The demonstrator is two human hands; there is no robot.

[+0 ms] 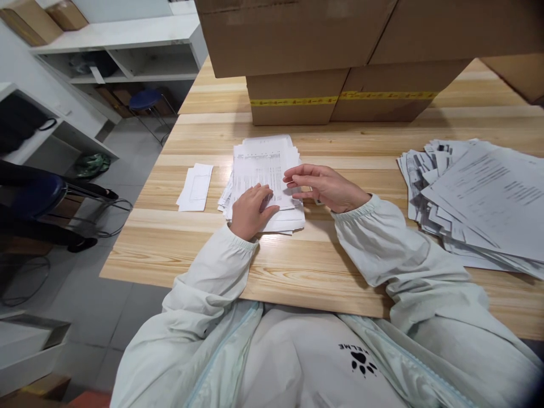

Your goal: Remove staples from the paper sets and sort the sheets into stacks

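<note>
A stack of printed paper sheets (266, 156) lies on the wooden table in front of me, its edges uneven. My left hand (250, 211) rests flat on the lower left of the stack, fingers stretched out. Over the stack's right edge hovers my right hand (325, 186), fingers apart and pointing left, with nothing seen in it. A small dark-edged item peeks out beneath that hand, mostly hidden. To the left lie a few small white paper slips (196, 188).
Cardboard boxes (293, 99) with yellow tape stand stacked at the table's back. A larger messy paper pile (488, 198) lies at the right. Beyond the table's left edge are blue stools (145, 100), white shelves (127, 33) and a person's legs (46, 235).
</note>
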